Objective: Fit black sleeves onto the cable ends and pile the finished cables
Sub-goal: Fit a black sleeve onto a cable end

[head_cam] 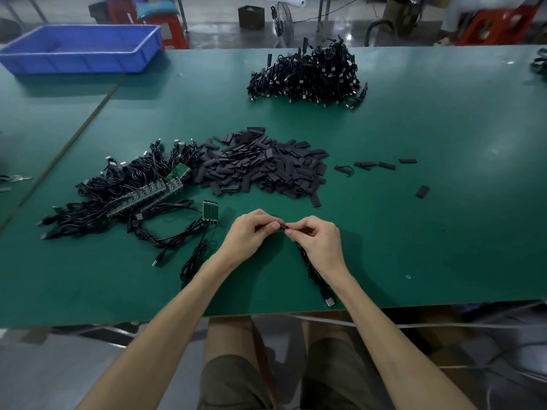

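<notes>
On the green surface, the heap of sleeves lies in the middle, and both hands work just in front of it, nearer the person. The left hand pinches a black sleeve between thumb and curled fingers. The right hand pinches the end of a cable, and the two sets of fingertips meet. The cable trails from under the right hand toward the surface's near edge and ends in a USB plug. Left of the heap and touching it sits a tangle of unsleeved cables with green boards. Beyond the heap, well apart, stands the pile of finished cables. A few loose sleeves lie to its right. A blue bin sits far beyond it, to the left.
</notes>
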